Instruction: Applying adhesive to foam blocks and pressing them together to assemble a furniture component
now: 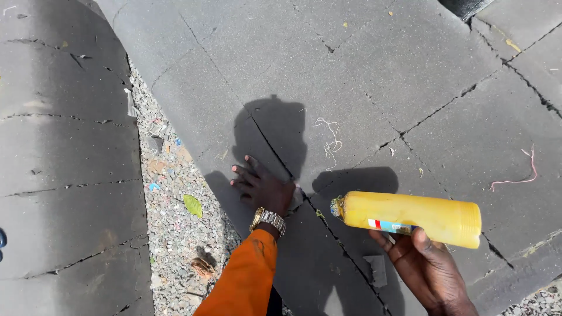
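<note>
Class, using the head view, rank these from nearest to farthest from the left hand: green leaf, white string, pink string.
1. Green leaf, on the gravel left of the left hand.
2. White string, up and right.
3. Pink string, far right.

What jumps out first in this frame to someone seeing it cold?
The yellow plastic bottle at lower right, held on its side in the right hand, nozzle pointing left. Next, the left hand pressed flat on the grey cracked sheets at centre, with an orange sleeve and a metal wristwatch. A strip of littered gravel runs along the left.
</note>
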